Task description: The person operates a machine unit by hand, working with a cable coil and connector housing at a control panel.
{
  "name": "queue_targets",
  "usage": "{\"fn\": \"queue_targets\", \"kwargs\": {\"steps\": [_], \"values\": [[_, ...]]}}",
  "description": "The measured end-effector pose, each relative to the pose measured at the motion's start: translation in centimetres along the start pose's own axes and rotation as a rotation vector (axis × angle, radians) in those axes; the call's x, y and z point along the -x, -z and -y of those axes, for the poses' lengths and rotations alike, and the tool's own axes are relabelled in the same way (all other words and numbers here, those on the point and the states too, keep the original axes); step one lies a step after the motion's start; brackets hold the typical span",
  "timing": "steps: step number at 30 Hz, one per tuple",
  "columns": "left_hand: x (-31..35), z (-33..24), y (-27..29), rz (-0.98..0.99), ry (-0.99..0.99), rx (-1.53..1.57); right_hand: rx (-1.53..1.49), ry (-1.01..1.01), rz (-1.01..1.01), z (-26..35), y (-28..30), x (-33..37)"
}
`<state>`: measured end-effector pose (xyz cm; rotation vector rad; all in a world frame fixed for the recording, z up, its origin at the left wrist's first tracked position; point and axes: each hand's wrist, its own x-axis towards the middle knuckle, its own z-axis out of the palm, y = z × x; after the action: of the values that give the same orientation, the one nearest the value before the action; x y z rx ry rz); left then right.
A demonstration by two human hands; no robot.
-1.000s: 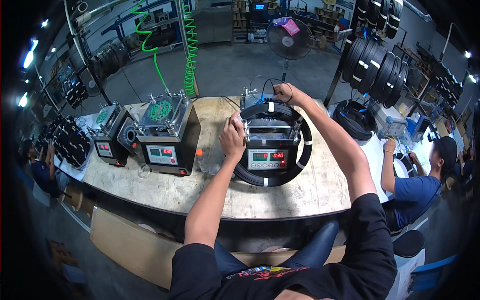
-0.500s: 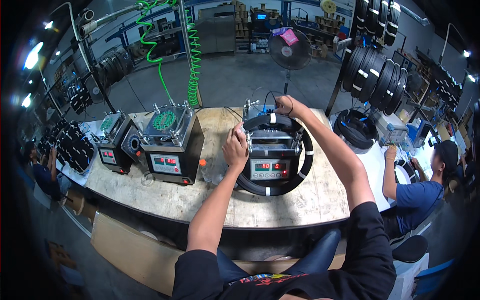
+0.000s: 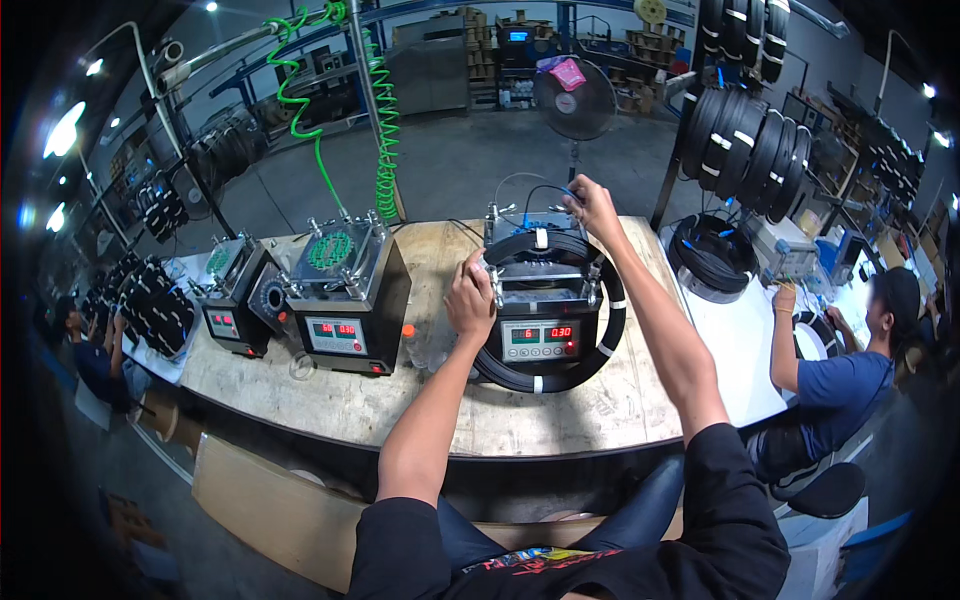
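Pinching a thin black cable (image 3: 545,187) in the right hand (image 3: 595,211) — gripping the white-banded, ring-shaped black cable coil (image 3: 613,328) at its left side with the left hand (image 3: 469,296), upright before the boxy black-and-metal machine (image 3: 540,341). Already bundled — seemingly unfinished at the raised cable.

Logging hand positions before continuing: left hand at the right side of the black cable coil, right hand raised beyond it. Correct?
No: in the head view, the left hand is at the left side of the black cable coil. The rest stands.
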<state>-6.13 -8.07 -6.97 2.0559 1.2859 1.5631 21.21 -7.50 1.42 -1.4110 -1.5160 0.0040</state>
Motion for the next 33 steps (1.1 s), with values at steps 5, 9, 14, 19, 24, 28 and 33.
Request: {"fn": "queue_targets", "kwargs": {"steps": [5, 9, 14, 19, 24, 28, 33], "values": [[-0.4, 0.3, -0.3, -0.006, -0.035, 0.01, -0.269, -0.139, -0.292, 2.5, -0.8, 5.0], [-1.1, 0.3, -0.8, -0.047, -0.078, 0.072, -0.063, -0.147, -0.496, 3.4, -1.6, 7.5], [-6.1, 2.5, -0.7, 0.332, 0.046, 0.281, -0.029, -0.156, -0.499, 3.2, -1.5, 7.9], [-12.4, 0.5, -3.0, 0.631, -0.108, 0.106, 0.066, -0.127, -0.475, 4.6, -1.2, 8.1], [-14.5, -1.4, -6.8, 0.705, -0.099, 0.037, 0.079, -0.11, -0.474, 4.7, -1.1, 8.2], [-14.9, -0.6, -8.0, 0.669, -0.138, 0.023, 0.069, -0.108, -0.476, 4.5, -1.6, 8.1], [-14.6, -1.2, -8.1, 0.6, -0.241, 0.068, 0.08, -0.101, -0.483, 4.5, -1.1, 7.9]]}}
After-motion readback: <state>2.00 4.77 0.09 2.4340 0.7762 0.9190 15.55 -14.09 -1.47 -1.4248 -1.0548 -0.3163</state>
